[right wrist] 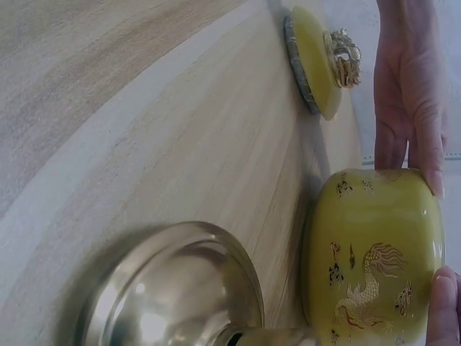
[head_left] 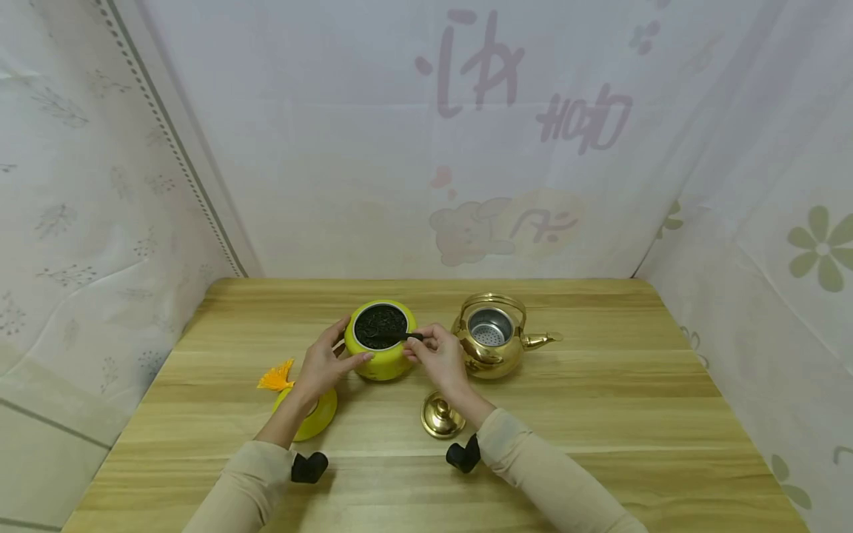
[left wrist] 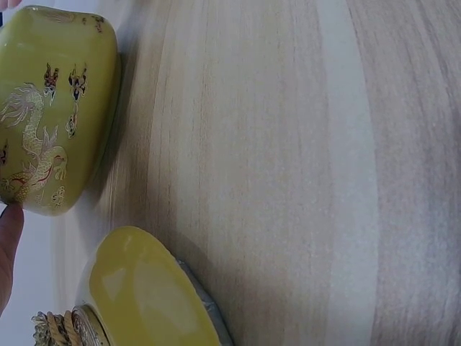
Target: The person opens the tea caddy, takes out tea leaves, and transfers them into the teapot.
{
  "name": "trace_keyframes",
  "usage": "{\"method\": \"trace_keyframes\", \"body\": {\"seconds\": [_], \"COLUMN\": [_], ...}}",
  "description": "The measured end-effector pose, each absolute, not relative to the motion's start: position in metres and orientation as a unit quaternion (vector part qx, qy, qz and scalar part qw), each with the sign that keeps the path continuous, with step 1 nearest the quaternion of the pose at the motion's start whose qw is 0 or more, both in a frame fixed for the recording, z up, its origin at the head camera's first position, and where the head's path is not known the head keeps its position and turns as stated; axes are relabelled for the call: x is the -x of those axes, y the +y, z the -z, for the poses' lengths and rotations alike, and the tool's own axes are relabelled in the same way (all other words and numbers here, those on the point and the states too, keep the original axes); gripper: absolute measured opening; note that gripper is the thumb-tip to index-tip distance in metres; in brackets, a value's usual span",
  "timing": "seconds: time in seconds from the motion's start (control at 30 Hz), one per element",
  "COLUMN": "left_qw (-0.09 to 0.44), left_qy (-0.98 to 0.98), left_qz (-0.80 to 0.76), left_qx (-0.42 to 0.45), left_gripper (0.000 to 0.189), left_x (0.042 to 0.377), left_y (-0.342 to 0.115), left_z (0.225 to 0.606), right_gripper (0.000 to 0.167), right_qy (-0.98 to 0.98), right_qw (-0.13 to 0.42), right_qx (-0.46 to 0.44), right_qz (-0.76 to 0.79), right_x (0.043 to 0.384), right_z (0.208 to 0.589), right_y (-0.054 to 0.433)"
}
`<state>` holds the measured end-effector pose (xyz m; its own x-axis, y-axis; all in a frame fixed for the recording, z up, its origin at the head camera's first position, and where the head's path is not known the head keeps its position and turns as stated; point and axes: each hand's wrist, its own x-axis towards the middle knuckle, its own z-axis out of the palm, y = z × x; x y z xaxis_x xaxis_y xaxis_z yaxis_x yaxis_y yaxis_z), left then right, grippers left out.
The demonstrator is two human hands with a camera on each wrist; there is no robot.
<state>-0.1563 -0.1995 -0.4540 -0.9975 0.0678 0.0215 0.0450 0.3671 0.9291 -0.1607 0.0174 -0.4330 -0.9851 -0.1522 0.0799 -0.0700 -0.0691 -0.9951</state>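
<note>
Head view shows the person's left hand [head_left: 324, 363] braced against the yellow dragon-painted tea jar [head_left: 380, 366], thumb at its 7 o'clock and fingers curving round its 10 o'clock, spread about the jar's width, probably to steady it on the bench [head_left: 600, 414]. From the jar's 3 o'clock, the right hand [head_left: 440, 359] pinches the handle of a slim black tea scoop [head_left: 400, 337] with its fingers closed, a hold that seems to favour fine control. Dark tea leaves [head_left: 380, 318] fill the jar's round mouth; whether the scoop's tip is buried in them is hard to tell. At 3 o'clock from the jar stands a brass teapot [head_left: 496, 364], its spout toward 3 o'clock, with a strainer [head_left: 489, 334] whose perforated bottom shows. Presumably for access, the brass lid [head_left: 443, 418] lies at the teapot's 7 o'clock, and the tasselled yellow lid [head_left: 325, 416] between the jar's 7 and 8 o'clock.
</note>
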Motion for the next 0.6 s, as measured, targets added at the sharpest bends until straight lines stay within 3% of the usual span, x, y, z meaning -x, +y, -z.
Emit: {"method": "trace_keyframes", "body": {"seconds": [0.3, 0.6], "left_qw": [0.009, 0.010], "left_qy": [0.826, 0.825], "left_qz": [-0.562, -0.564], "left_qx": [-0.034, -0.039], "left_gripper": [0.086, 0.086], "left_x": [0.157, 0.156], "left_y": [-0.200, -0.199], "left_z": [0.454, 0.454], "right_gripper": [0.017, 0.019], "right_qy": [0.671, 0.638], "right_qw": [0.043, 0.062], "right_qx": [0.064, 0.034], "right_qz": [0.737, 0.767], "right_x": [0.155, 0.166], "right_z": [0.423, 0.445], "right_y": [0.016, 0.015]}}
